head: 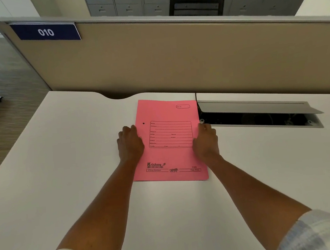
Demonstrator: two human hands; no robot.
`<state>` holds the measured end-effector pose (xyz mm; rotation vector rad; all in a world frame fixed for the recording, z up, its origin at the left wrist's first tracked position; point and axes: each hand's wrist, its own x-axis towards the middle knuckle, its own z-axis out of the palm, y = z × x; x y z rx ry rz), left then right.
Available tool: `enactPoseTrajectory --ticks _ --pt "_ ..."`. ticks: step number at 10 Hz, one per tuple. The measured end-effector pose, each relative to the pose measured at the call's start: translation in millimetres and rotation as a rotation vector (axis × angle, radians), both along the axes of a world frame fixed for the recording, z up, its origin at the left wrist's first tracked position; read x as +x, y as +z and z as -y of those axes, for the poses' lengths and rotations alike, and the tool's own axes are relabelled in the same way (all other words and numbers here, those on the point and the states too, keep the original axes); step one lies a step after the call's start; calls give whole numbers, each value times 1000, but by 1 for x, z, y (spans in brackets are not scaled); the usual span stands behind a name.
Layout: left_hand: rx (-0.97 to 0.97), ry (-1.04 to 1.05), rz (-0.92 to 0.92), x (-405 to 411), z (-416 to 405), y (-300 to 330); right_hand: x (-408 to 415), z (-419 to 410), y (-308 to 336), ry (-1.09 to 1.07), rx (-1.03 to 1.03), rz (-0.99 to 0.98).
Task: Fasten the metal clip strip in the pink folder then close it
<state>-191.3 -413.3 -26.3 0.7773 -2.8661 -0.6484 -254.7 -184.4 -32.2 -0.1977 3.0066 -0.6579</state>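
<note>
The pink folder [171, 156] lies shut and flat on the white desk, its printed front cover facing up. A small punched hole shows near its left edge. My left hand [130, 144] rests on the folder's left edge, fingers curled down. My right hand [205, 141] sits on the right edge, fingers bent over it. No metal clip strip shows; the cover hides whatever is inside. I cannot tell whether either hand pinches the cover or only presses on it.
The white desk [84, 173] spreads around the folder. An open cable tray with a raised lid [259, 113] lies just right of the folder. A beige partition [174, 59] with a blue "010" sign [46, 32] stands behind.
</note>
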Motion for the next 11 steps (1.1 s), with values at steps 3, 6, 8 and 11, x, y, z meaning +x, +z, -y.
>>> enactPoseTrajectory --ticks 3,6,8,11 --pt "-135 -409 107 5 -61 -39 35 24 -37 237 149 44" --pt "-200 -409 91 20 -68 -56 39 20 -49 249 190 7" --pt "-207 -412 102 21 -68 -54 41 20 -46 250 187 13" --pt "-133 -442 83 19 -78 -17 35 7 -19 266 168 15"
